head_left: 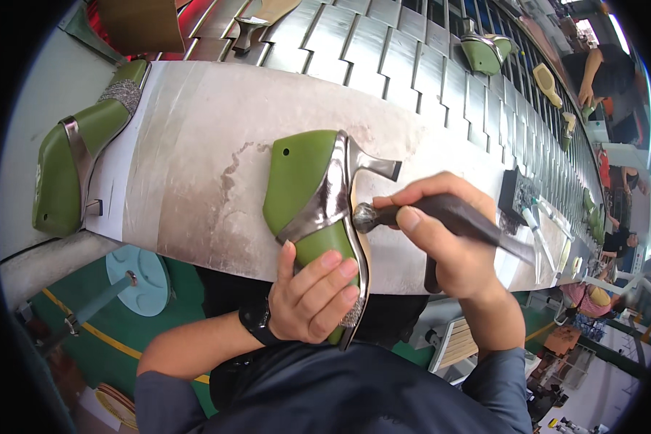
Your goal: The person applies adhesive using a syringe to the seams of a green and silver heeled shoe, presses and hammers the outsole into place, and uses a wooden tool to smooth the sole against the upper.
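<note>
A silver high-heeled shoe mounted on a green last [312,189] lies on its side on the pale worktable [195,145]. My left hand [317,293] grips the toe end of it at the table's near edge. My right hand [441,231] holds a dark-handled hammer [427,211], whose round metal head touches the shoe's sole edge near the heel. The heel points to the right.
A second green-lasted silver shoe [76,155] lies at the table's left end. A metal slat conveyor [383,50] behind the table carries more lasts and shoes. Other people work at the far right [600,72]. A black tool holder [517,195] stands right of my hand.
</note>
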`<action>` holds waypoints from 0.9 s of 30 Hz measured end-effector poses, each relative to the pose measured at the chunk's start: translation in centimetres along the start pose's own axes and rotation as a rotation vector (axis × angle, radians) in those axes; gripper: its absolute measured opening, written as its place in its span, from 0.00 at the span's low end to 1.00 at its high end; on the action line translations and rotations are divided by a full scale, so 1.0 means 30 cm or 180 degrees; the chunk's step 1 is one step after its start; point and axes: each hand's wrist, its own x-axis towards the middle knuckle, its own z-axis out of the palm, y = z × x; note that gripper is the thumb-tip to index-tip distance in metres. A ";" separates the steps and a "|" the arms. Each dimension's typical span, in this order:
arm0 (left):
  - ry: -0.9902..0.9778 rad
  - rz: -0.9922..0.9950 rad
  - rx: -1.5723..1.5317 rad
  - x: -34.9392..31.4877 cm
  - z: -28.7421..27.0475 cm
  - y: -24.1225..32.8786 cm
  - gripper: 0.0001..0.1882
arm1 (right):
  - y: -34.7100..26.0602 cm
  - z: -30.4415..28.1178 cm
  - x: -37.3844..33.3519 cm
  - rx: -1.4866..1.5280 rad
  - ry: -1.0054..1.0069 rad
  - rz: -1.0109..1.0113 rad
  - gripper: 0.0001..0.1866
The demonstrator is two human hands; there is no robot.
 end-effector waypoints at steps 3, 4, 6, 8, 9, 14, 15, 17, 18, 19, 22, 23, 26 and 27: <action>0.0115 -0.0149 -0.0052 -0.009 0.008 0.008 0.17 | 0.038 0.016 -0.028 -0.0147 0.0169 -0.0418 0.08; 0.0124 -0.0137 -0.0063 -0.014 0.008 0.011 0.16 | 0.035 0.020 -0.029 -0.0269 0.0168 -0.0475 0.09; 0.0163 -0.0085 -0.0018 -0.015 0.015 0.005 0.16 | 0.024 0.020 -0.010 -0.0406 0.0154 -0.0519 0.09; 0.0169 -0.0077 -0.0039 -0.006 0.014 0.006 0.16 | -0.004 0.011 0.005 -0.0784 0.0057 -0.0676 0.10; 0.0171 -0.0043 -0.0053 -0.002 0.013 0.008 0.16 | -0.029 0.002 0.020 -0.0788 0.0054 -0.0663 0.10; 0.0214 -0.0098 -0.0042 -0.014 0.014 0.003 0.15 | -0.099 -0.002 0.091 -0.1177 -0.0428 -0.0064 0.11; 0.0187 -0.0089 -0.0018 -0.017 0.011 0.000 0.15 | -0.091 0.002 0.082 -0.1203 -0.0411 -0.0098 0.10; 0.0178 -0.0019 0.0048 -0.006 0.002 -0.012 0.15 | -0.078 0.000 0.078 -0.0984 -0.0393 -0.0117 0.10; 0.0120 -0.0034 0.0030 -0.001 -0.005 -0.014 0.16 | -0.071 -0.003 0.079 -0.0898 -0.0428 -0.0114 0.10; 0.0063 -0.0045 0.0006 0.006 -0.010 -0.012 0.16 | -0.075 -0.009 0.074 -0.0817 -0.0457 -0.0111 0.09; -0.0052 0.0104 0.0050 0.003 -0.032 -0.020 0.32 | -0.098 -0.036 0.071 -0.0696 -0.0545 0.0307 0.11; -0.0101 0.0140 0.0006 0.001 -0.037 -0.035 0.45 | -0.087 -0.041 0.072 -0.0561 -0.0622 0.0596 0.11; 0.0228 -0.0295 -0.0372 0.046 -0.117 -0.031 0.45 | -0.046 -0.086 0.006 -0.3009 -0.0062 -0.0999 0.12; 0.0346 -0.0673 -0.0529 0.063 -0.154 -0.031 0.51 | -0.041 -0.111 -0.016 -0.4317 0.0288 -0.1656 0.14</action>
